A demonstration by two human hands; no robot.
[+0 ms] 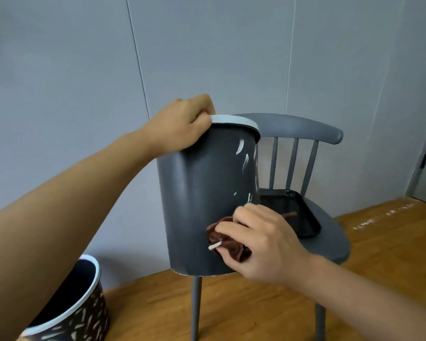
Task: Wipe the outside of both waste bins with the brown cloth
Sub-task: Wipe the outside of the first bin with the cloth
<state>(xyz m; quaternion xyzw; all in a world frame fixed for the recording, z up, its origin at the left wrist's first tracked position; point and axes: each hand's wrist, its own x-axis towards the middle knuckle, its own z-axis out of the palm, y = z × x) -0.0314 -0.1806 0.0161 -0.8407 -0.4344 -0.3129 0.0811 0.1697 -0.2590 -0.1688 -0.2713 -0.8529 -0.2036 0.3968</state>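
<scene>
A dark waste bin with a white rim and white dashes hangs lifted in front of the chair. My left hand grips its rim at the top left. My right hand holds the bunched brown cloth against the lower right of the bin's outer wall. The second waste bin, dark with white flecks and a white rim, stands on the floor at the lower left.
A grey wooden chair stands behind the lifted bin, with a black tray on its seat. The floor is wood. A grey panelled wall is close behind, and a door edge shows at the far right.
</scene>
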